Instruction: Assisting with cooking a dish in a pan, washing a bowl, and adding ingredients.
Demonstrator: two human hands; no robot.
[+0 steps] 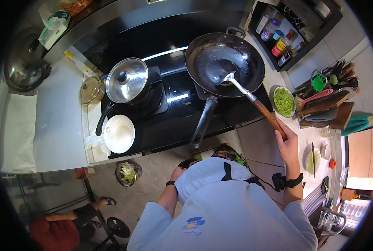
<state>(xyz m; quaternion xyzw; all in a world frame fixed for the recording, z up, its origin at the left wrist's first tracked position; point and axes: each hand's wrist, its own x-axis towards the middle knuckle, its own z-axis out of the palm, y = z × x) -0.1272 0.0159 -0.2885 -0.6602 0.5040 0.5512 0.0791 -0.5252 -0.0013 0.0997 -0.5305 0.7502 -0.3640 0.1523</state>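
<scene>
My right hand grips the wooden handle of a metal wok spatula. The spatula's blade rests in a dark wok with a dark, shiny pool of liquid at its bottom, on the right burner of a black glass cooktop. My left hand is at my waist, partly hidden by the shirt; whether it holds anything does not show. Left of the wok, a saucepan under a glass lid stands on the other burner. A white bowl sits at the cooktop's front left corner.
A plate of shredded green vegetable stands right of the wok, below a rack of bottles. Knives and cutting boards are farther right. A lidded amber glass pot is at left. A bin stands on the floor; another person is at lower left.
</scene>
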